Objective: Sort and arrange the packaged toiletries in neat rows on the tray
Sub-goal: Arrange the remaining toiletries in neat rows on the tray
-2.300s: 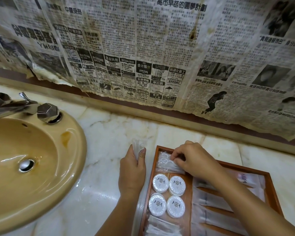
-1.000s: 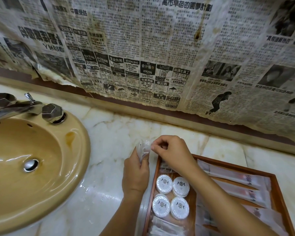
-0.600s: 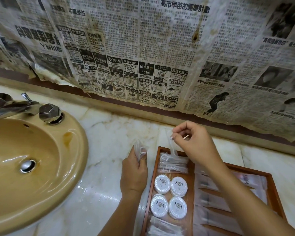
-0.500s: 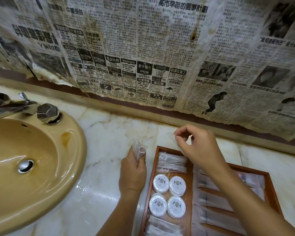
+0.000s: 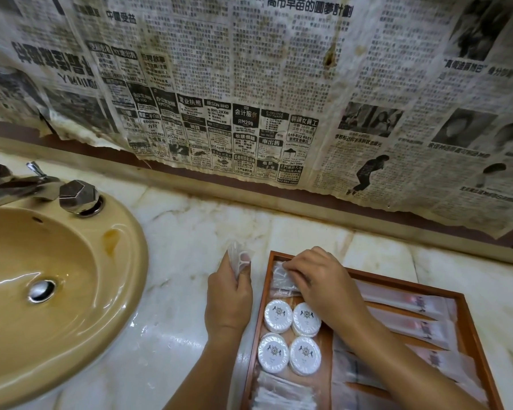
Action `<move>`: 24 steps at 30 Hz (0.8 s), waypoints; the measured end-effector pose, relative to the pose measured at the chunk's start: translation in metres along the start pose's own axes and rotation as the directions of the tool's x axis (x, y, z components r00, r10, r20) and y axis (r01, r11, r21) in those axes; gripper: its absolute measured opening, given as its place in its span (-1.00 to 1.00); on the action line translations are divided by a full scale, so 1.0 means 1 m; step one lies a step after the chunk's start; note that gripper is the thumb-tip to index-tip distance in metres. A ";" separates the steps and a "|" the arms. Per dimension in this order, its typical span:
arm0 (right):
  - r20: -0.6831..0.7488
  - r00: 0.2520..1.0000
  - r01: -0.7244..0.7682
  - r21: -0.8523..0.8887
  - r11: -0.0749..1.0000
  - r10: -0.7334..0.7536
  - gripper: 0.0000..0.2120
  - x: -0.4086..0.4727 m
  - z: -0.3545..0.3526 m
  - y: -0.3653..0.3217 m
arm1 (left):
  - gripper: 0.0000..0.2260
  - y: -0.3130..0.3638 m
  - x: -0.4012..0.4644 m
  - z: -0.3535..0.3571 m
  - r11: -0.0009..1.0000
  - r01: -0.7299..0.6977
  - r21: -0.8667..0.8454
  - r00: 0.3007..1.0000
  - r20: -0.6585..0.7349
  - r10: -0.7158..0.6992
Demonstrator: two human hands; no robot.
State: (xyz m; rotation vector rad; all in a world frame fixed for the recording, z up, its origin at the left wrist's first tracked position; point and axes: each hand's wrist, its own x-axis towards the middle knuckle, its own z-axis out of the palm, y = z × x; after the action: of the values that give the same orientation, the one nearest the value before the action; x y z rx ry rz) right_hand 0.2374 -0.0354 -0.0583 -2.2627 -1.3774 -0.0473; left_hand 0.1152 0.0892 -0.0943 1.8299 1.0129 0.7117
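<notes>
On the far left the sink (image 5: pixel 42 285) sits sunk into the marble counter (image 5: pixel 190 232), with its tap (image 5: pixel 77 196) at the back rim and its bowl not far from the working spot, so any small packet that slips from the left side could, I judge, slide over the glossy stone toward the basin. The left hand (image 5: pixel 228 297) hovers just outside the tray's left wall, its grip curled round a small bunch of clear packets (image 5: pixel 238 257) that stick up above the thumb; they look thin and slick, and a loose hold could spill them onto the counter. Next comes the wooden tray (image 5: pixel 468 318), where the right hand (image 5: pixel 320 279) reaches over the far left corner, fingertips bent down and pinching or pressing a stack of clear packets (image 5: pixel 280 279) already laid there; whether it truly has one pinched I cannot tell for certain. The risk here is that this hand nudges the stack askew or drags a sleeve of plastic with it when it lifts. Just below lie four round white soaps (image 5: pixel 289 335) in two pairs, touching one another, right under the wrist and easy to knock. Further right, long wrapped packets (image 5: pixel 409 324) lie in slanted rows, partly under the forearm. Old newspaper (image 5: pixel 249 84) covers the wall behind.
</notes>
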 end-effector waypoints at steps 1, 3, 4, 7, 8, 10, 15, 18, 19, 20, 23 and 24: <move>0.006 1.000 0.009 -0.007 1.000 -0.009 -0.85 0.000 0.000 0.000 | -0.42 0.001 0.000 0.000 1.000 0.002 -0.001 1.000 0.006 -0.002; 0.018 1.000 0.024 -0.025 0.999 -0.024 -0.84 0.000 0.000 0.000 | -0.41 0.002 -0.001 0.000 1.000 0.006 -0.004 1.000 0.018 -0.005; 0.024 0.999 0.027 -0.030 0.999 -0.026 -0.83 0.000 0.000 0.000 | -0.40 0.003 -0.001 0.000 1.000 0.008 -0.002 1.000 0.020 -0.008; 0.017 1.000 0.018 -0.015 1.000 -0.018 -0.82 0.000 -0.003 -0.001 | -0.42 0.002 -0.001 0.000 1.000 -0.005 -0.011 1.000 0.005 0.005; 0.007 1.000 0.009 -0.001 1.000 -0.009 -0.82 0.000 -0.004 -0.001 | -0.49 0.000 -0.001 0.001 1.000 -0.011 -0.010 1.000 0.000 0.011; -0.018 1.000 -0.020 0.041 0.999 0.020 -0.83 0.002 -0.007 -0.003 | -0.65 -0.002 -0.001 0.001 1.000 -0.012 -0.015 1.000 -0.004 0.012; -0.084 0.990 -0.094 0.190 0.977 0.111 -0.85 0.009 -0.016 0.001 | -0.72 -0.001 -0.002 -0.001 0.998 -0.009 -0.060 0.999 0.031 0.010; -0.090 0.979 -0.154 0.270 0.950 0.185 -0.86 0.017 -0.020 0.000 | -0.89 0.001 -0.002 -0.001 0.996 -0.003 -0.084 0.999 0.045 0.007; -0.075 0.976 -0.173 0.295 0.940 0.203 -0.86 0.021 -0.019 -0.002 | -0.87 0.002 -0.002 0.000 0.997 0.005 -0.082 0.999 0.049 -0.001; -0.050 0.975 -0.188 0.317 0.929 0.215 -0.86 0.024 -0.018 -0.006 | -0.84 0.002 -0.001 0.000 0.997 0.018 -0.079 0.999 0.052 -0.014; 0.055 0.979 -0.204 0.352 0.913 0.198 -0.86 0.036 -0.011 -0.019 | -0.80 -0.001 0.000 0.000 0.996 0.041 -0.079 0.998 0.059 -0.036; 0.085 0.979 -0.201 0.352 0.914 0.183 -0.85 0.041 -0.008 -0.023 | -0.81 -0.002 0.000 0.000 0.996 0.036 -0.085 0.998 0.063 -0.030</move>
State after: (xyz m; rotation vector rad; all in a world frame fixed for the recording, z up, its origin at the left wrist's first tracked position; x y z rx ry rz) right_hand 0.2393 0.0036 -0.0316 -2.0843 -1.0762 0.3063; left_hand 0.1143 0.0897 -0.0960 1.7461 0.9558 0.6651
